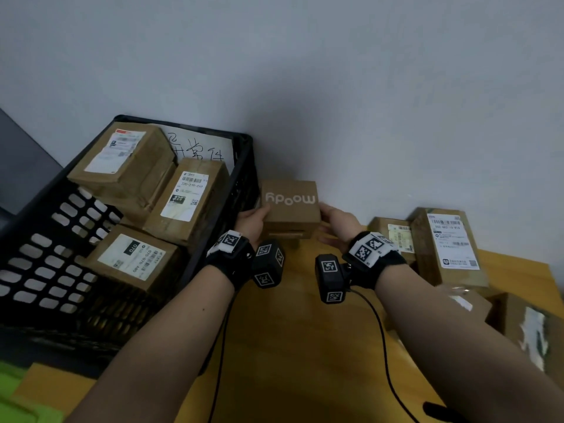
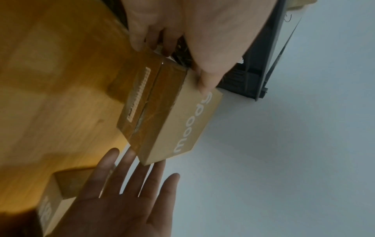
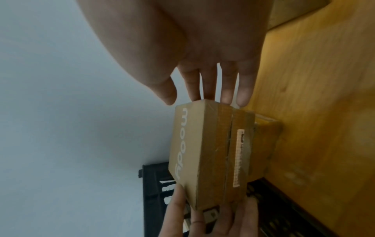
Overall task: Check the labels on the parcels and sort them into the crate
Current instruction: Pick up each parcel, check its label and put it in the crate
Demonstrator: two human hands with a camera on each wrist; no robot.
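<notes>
A small brown cardboard parcel [image 1: 290, 206] printed "moody" is held just right of the black crate [image 1: 248, 154], close to the wall. My left hand [image 1: 253, 219] grips its left end, thumb [image 2: 205, 80] on the printed face and fingers [image 3: 233, 221] under it. My right hand [image 1: 335, 222] is at the right end with straight, spread fingers [image 3: 227, 89] touching the box, thumb held apart. No shipping label shows on the faces I see, only a narrow strip [image 3: 238, 157] on the taped side. Three labelled parcels [image 1: 189, 196] lie in the crate.
A handwritten paper sheet [image 1: 201, 148] leans inside the crate's far wall. More labelled parcels [image 1: 448, 245] are piled on the wooden table [image 1: 290, 346] at the right, one [image 1: 525, 325] near my right forearm. A black cable [image 1: 381, 331] trails across the table. The wall is just behind.
</notes>
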